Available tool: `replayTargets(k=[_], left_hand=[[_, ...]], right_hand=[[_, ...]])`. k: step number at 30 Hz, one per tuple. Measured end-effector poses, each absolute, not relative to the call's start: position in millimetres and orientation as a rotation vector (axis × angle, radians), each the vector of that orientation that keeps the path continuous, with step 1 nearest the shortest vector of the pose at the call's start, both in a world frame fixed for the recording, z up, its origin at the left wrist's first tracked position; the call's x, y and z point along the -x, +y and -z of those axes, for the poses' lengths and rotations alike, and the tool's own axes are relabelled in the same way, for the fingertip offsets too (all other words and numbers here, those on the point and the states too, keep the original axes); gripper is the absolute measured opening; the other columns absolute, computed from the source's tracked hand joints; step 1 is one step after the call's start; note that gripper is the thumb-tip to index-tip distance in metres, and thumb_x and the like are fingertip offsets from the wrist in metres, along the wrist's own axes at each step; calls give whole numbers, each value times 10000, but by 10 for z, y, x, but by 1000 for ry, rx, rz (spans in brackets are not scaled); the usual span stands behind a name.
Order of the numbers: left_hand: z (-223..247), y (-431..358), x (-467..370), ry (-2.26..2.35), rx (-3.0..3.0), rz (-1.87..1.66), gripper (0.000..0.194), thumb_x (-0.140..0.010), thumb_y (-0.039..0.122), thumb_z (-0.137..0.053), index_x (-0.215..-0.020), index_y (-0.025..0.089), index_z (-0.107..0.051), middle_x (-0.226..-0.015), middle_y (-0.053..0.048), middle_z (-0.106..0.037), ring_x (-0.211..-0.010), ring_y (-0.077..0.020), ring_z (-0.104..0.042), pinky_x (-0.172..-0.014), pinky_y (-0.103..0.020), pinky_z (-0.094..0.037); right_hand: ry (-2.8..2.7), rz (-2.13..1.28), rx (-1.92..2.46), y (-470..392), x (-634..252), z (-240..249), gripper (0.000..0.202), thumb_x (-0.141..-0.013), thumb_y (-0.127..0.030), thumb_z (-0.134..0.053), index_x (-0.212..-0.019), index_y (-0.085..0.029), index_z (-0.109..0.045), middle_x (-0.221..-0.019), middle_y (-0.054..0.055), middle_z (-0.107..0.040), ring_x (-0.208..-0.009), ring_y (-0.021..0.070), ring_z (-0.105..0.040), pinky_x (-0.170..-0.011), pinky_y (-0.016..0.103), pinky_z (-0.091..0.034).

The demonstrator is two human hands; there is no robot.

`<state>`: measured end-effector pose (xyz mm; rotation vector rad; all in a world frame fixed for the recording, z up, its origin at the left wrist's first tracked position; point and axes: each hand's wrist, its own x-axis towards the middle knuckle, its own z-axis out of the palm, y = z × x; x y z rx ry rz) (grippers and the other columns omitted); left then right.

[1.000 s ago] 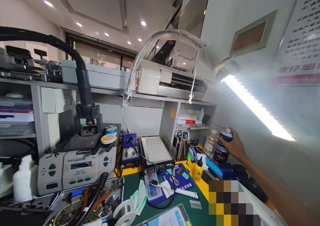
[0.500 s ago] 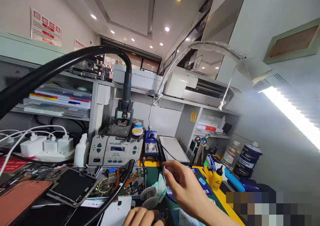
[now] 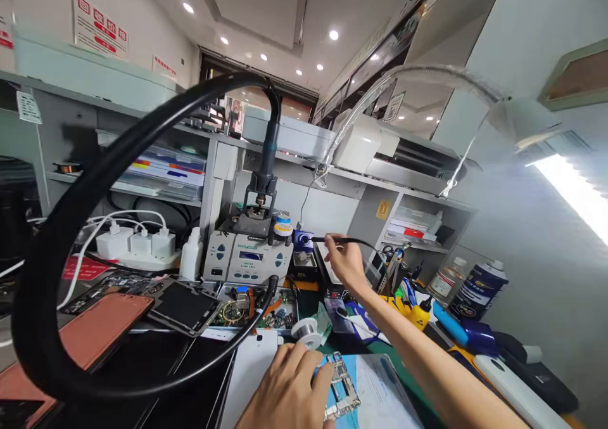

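Soldering iron (image 3: 332, 240) pinched in right hand (image 3: 345, 263) before the rework station (image 3: 247, 261); left hand (image 3: 287, 391), fingers together, presses circuit board (image 3: 341, 392) below it.

Matt black rubber hose (image 3: 95, 163) loops over the workbench; glossy grey plastic station (image 3: 247, 265) behind. Green circuit board (image 3: 339, 391) w/ bare metal shields sits under the left hand (image 3: 285, 394). Corrugated metal lamp neck (image 3: 427, 74), wrapped in clear film, gleams.

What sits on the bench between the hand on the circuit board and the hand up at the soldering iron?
A solder spool, seen in the head view.
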<state>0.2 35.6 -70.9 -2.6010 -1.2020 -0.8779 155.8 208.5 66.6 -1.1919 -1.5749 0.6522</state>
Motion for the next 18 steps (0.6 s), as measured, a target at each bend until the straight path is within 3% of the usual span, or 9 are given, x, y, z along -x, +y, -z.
replayTargets(k=[3, 6, 9, 13, 15, 18], left_hand=[[559, 224, -46, -1323, 2617, 949, 362, -1011, 380, -807, -1310, 195, -722, -1277, -82, -767, -1212, -271, -748, -1055, -507, -670], [415, 125, -44, -1401, 2627, 990, 335, -955, 233, -695, -1286, 225, -745, -1280, -88, -786, -1212, -317, -754, -1076, -549, -668], [337, 90, 4, -1428, 2599, 1028, 341, -950, 265, -625, -1269, 233, -741, -1241, -77, -796, -1155, -316, -771, -1023, -552, -678], [245, 64, 81, -1433, 2558, 998, 298, -973, 281, -664, -1269, 286, -702, -1220, 11, -808, -1114, -237, -794, -979, -423, -683], [212, 45, 103, -1418, 2524, 986, 370, -990, 297, -685, -1360, 306, -671, -1249, 32, -816, -1123, -216, -801, -989, -373, -666], [229, 17, 112, -1449, 2380, 981, 367, -1041, 334, -608, -1403, 283, -642, -1275, -26, -826, -1144, -266, -795, -994, -413, -630]], right_hand=[[-1359, -731, 1117, 1802, -2117, -684, 356, -1129, -412, -821, -1413, -206, -762, -1380, 101, -810, -1089, 284, -831, -910, 484, -729], [-1181, -862, 1022, 1520, -2673, -684, 328, -1143, -429, -799, -1377, -202, -758, -1260, 74, -818, -936, 231, -817, -784, 401, -719], [-1100, -1103, 971, 1326, -3011, -618, 232, -1146, -389, -805, -1263, -190, -774, -1062, 16, -801, -721, 152, -742, -602, 281, -644], [-1031, -1397, 895, 1173, -3113, -482, 124, -1131, -281, -829, -1090, -178, -772, -865, -53, -734, -600, 107, -671, -502, 212, -565], [-1029, -1511, 861, 1102, -3060, -397, 140, -1125, -258, -839, -1034, -175, -773, -785, -79, -702, -564, 99, -659, -490, 202, -562], [-1058, -1638, 857, 992, -2904, -227, 288, -1104, -307, -878, -883, -173, -751, -620, -120, -655, -432, 73, -612, -425, 173, -533]])
